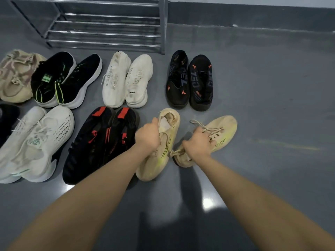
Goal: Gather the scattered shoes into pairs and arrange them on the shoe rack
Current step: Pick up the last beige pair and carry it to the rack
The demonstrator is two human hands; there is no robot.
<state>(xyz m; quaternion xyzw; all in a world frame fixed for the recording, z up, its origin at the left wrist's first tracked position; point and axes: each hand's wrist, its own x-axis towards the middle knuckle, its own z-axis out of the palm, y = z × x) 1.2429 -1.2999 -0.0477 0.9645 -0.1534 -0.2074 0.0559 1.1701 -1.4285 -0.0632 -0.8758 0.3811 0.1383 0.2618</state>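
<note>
**Head view: last beige pair in hand, rack still bare**

Head view onto a grey floor, shoe rack [108, 24] at the top, nothing visible on its bars. Pairing looks nearly finished, judging by the rows lying side by side in front of the rack: beige laced pair [15, 75] far left, black-and-green pair [63, 80], white pair [126, 80], black pair with orange marks [190, 80] to the right of the rack's post. Farther from the rack: pale grey pair [36, 142], black-and-red pair [101, 142], a dark shape cut off at the left edge, unclear what.

Left hand [147, 136] curled round the collar of one beige shoe [157, 160]; right hand [198, 142] gripping the laces and tongue of the other beige shoe [219, 131]. Both well short of the rack, below the black-and-orange pair.

Left shoe: long axis roughly along the line to the rack, heel toward it, toe away. Right shoe: slanted, toe up and right, heel near its partner, so not yet parallel.

Left, by this reading: squaring this pair, then loading every pair onto the rack.
</note>
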